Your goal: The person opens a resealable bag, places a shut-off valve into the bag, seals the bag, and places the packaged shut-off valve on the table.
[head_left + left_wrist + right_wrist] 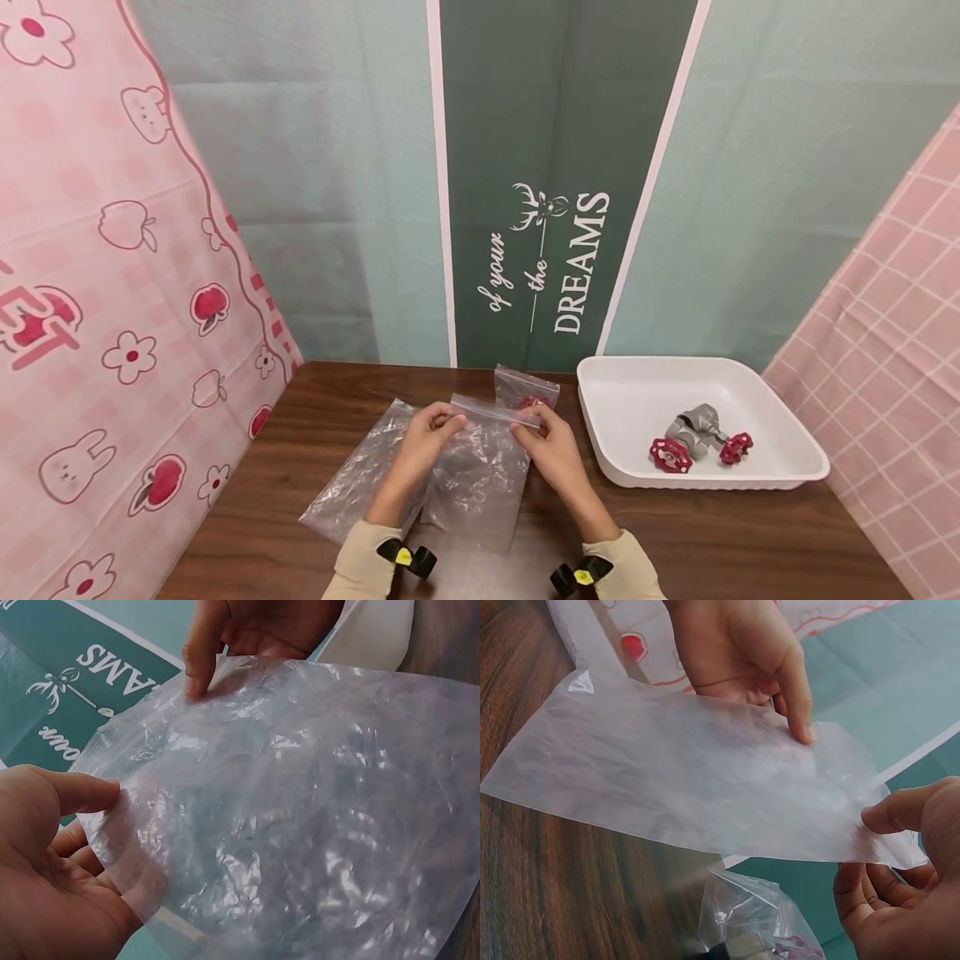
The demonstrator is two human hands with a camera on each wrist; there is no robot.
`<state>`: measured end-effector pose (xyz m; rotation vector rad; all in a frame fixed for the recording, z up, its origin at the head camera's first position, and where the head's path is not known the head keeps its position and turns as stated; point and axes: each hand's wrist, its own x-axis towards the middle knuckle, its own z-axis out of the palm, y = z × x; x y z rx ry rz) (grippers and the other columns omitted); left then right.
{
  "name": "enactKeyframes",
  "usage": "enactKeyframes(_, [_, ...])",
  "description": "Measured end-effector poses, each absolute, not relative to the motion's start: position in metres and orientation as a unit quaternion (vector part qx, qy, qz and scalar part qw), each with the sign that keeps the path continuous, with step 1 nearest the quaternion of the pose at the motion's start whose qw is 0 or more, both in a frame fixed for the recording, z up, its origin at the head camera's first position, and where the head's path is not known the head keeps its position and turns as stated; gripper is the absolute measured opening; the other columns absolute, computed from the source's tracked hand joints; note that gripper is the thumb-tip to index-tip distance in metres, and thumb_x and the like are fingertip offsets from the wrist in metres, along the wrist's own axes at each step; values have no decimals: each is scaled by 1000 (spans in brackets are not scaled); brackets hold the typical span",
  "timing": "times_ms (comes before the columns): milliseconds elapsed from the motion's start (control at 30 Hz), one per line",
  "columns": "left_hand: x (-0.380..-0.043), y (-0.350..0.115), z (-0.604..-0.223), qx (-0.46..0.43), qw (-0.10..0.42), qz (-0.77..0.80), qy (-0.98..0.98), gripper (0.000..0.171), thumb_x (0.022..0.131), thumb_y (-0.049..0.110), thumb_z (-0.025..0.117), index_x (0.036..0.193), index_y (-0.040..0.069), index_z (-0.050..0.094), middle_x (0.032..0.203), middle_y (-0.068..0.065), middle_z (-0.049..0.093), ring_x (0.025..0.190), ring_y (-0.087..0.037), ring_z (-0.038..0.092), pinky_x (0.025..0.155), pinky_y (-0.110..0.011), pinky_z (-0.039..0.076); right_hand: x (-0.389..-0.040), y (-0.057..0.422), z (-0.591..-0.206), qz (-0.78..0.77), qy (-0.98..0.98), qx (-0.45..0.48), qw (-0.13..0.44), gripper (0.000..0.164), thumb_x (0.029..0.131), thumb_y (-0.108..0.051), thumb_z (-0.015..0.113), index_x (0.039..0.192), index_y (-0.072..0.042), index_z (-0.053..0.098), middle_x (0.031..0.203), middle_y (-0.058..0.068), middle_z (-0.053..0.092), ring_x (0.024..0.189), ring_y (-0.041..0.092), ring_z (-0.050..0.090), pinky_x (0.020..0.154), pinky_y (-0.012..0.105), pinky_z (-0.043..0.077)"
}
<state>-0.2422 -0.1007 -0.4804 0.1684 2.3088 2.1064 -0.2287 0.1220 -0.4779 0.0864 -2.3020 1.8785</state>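
A clear zip-lock bag (pixel 480 467) hangs between both hands, its zip edge at the top and its body flat and wrinkled. The left hand (pixel 423 442) pinches the upper left of the bag between thumb and fingers. At the upper right, the right hand (pixel 551 446) pinches it the same way. In the left wrist view the plastic (pixel 300 802) is see-through with no item showing inside. Another clear plastic bag (pixel 352 483) lies on the table by the left forearm. Behind the right hand is a small zip bag (pixel 517 385) with a red piece in it.
At the right stands a white tray (pixel 615 417) holding metal valves (pixel 697 429) with red handwheels (pixel 670 455). The wooden table (pixel 247 517) ends at a green fabric backdrop (pixel 352 250). Pink patterned cloth (pixel 112 317) covers the left side, and pink checked cloth (pixel 892 333) the right.
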Motion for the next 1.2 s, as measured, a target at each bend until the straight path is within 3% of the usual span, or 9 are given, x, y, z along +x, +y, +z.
enactKeyframes(167, [-243,-91,-478,61,-34,678,732,24,99,7,73,120,-2,67,109,-23,76,96,-23,73,85,-30,57,-227,127,-478,623,-774,35,109,11,92,2,78,102,2,72,104,19,72,81,1,63,72,15,53])
enactKeyframes(300, [-243,-83,-476,74,-149,621,766,35,92,1,78,125,3,66,114,-13,68,101,-19,63,87,-33,56,-226,129,-477,616,-778,25,122,11,92,2,78,101,1,71,103,19,74,82,-1,65,71,15,54])
enactKeyframes(433, [-243,-76,-475,125,-246,552,787,37,88,-6,79,122,4,70,104,-12,66,93,-23,61,80,-36,56,-223,131,-476,616,-778,12,123,13,93,2,78,104,1,71,107,20,74,83,-2,67,71,15,56])
enactKeyframes(567, [-241,-69,-472,191,-213,552,783,40,93,-4,75,131,7,69,92,-9,68,78,-17,63,68,-26,55,-221,131,-473,622,-774,8,122,16,93,2,78,106,2,69,108,20,73,81,-1,66,70,15,55])
enactKeyframes(733, [-236,-61,-470,209,-158,542,799,43,100,3,72,141,15,66,96,-5,71,80,-13,65,70,-25,56,-219,129,-473,643,-757,26,111,18,94,3,77,109,4,67,107,21,72,84,0,68,73,17,58])
enactKeyframes(1000, [-234,-53,-468,200,-148,530,811,28,101,6,72,129,7,70,108,-6,69,90,-16,69,76,-25,58,-214,131,-476,660,-739,94,96,25,94,5,75,116,7,62,114,21,67,93,1,67,77,16,57])
enactKeyframes(1133, [-233,-50,-467,194,-149,541,805,23,100,6,73,122,6,69,108,-7,70,90,-18,70,76,-25,58,-212,136,-477,668,-725,150,76,21,108,-7,60,122,8,59,117,17,63,96,3,66,81,21,59])
enactKeyframes(1200, [-233,-49,-466,193,-147,551,799,18,100,6,73,118,6,70,107,-7,70,90,-18,70,76,-24,58,-213,137,-477,680,-707,183,64,29,114,-14,46,123,11,57,113,16,62,93,6,65,78,25,59])
